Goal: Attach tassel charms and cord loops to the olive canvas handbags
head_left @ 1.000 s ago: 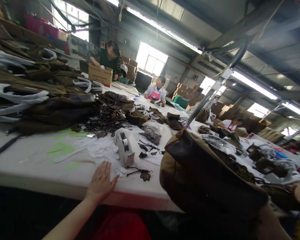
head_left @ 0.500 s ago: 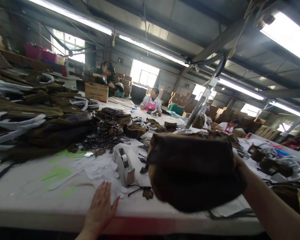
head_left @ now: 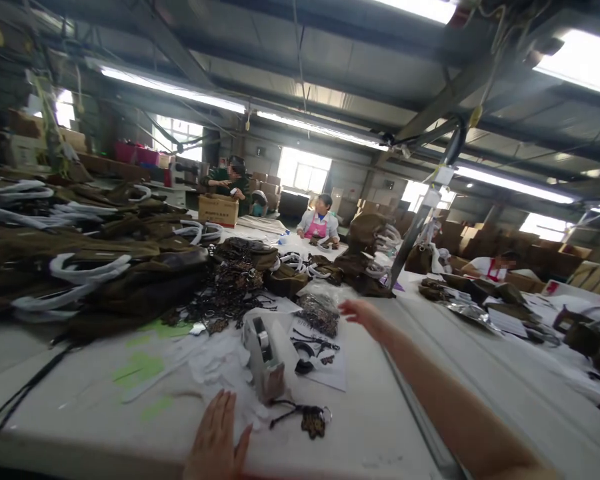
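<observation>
My left hand (head_left: 215,437) lies flat on the white table near its front edge, fingers together and stretched out, holding nothing. Left of centre stands a grey tape dispenser (head_left: 264,360), just beyond that hand. A dark flower-shaped charm (head_left: 313,421) with a ring and black cord rests to its right. My right arm reaches forward, and my right hand (head_left: 364,319) is empty with its fingers extended, beside a clear plastic bag of dark charms (head_left: 320,313). Beyond it, brown bags (head_left: 365,272) with white-wrapped handles are stacked by the metal post.
A big heap of brown bags (head_left: 105,267) covers the left side, next to a pile of dark corded charms (head_left: 235,283). White paper pieces (head_left: 215,367) lie behind my left hand. A slanted metal post (head_left: 413,233) rises from the table. Co-workers sit and stand farther back.
The dark brown bag has left my right hand, and a brown bag now stands on the stack near the post. My right arm reaches farther forward. The view has shifted; my left hand stays flat.
</observation>
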A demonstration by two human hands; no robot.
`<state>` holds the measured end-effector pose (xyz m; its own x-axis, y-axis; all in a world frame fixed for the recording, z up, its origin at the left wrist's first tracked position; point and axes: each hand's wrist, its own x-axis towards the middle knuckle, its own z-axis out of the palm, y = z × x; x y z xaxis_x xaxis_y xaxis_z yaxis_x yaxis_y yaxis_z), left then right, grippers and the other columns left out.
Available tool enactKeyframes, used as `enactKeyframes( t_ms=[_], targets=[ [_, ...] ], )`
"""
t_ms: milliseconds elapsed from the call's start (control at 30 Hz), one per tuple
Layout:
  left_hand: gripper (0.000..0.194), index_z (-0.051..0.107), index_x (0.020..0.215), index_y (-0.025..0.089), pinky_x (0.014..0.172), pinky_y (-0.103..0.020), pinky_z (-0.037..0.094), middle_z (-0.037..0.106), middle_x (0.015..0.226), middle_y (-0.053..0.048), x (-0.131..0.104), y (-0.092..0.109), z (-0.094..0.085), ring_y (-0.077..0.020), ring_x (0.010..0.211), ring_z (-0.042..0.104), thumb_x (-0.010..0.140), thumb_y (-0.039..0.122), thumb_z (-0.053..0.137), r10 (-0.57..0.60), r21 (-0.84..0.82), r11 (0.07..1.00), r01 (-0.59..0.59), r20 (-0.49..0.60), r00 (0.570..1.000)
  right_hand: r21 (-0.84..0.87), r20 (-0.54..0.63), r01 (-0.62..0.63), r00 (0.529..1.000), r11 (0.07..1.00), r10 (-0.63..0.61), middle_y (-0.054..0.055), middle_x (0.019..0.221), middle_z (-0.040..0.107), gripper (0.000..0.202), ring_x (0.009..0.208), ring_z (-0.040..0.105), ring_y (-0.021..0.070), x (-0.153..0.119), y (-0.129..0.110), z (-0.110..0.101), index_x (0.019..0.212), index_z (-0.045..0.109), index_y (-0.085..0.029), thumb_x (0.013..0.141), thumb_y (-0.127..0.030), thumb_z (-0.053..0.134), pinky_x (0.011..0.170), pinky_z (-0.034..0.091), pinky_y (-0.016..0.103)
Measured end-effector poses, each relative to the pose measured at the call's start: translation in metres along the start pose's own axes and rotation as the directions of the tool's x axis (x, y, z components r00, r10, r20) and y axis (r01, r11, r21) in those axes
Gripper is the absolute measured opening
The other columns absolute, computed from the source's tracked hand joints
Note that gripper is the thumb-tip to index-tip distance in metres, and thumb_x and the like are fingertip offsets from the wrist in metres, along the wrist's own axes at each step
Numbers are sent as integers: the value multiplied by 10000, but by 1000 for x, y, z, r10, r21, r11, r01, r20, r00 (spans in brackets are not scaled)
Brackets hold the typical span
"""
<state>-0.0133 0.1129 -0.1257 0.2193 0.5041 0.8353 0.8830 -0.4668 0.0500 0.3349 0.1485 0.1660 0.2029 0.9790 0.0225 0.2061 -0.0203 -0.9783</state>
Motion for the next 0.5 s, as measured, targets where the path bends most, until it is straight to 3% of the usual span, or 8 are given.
enactKeyframes(
  t_ms=[133,233,367,500],
  targets=[
    [703,283,1482,119,997,-426,448,584,1281,-193,0,1,-4,-331,1210,549,887,439,477,13,-15,1000,-13,21,1000,-130,170,-69,981,989,90,53,666,675,341,650,583,180,-78,94,55,679,720,-142,649,-479,763,656,454,306],
    [656,353,1446,121,1011,-426,445,586,1292,-191,-2,1,-4,-330,1237,535,879,418,500,-3,-33,999,4,27,1000,-268,236,-13,969,963,79,29,628,648,338,617,553,164,-123,142,80,691,711,-149,741,-480,669,629,409,287],
    [587,432,1389,149,1005,-448,469,586,1303,-187,-5,0,0,-334,1248,536,868,402,523,-34,-94,995,40,64,997,-391,240,63,970,918,36,28,628,645,283,629,566,181,-152,174,98,674,687,-173,793,-418,609,597,382,281],
    [533,459,1352,145,1007,-469,494,581,1315,-188,-4,1,-12,-324,1259,537,890,403,523,-85,-162,981,109,147,985,-542,183,102,983,834,-1,38,553,605,428,574,566,206,-163,196,106,542,610,-211,816,-525,513,571,399,315]
  ],
)
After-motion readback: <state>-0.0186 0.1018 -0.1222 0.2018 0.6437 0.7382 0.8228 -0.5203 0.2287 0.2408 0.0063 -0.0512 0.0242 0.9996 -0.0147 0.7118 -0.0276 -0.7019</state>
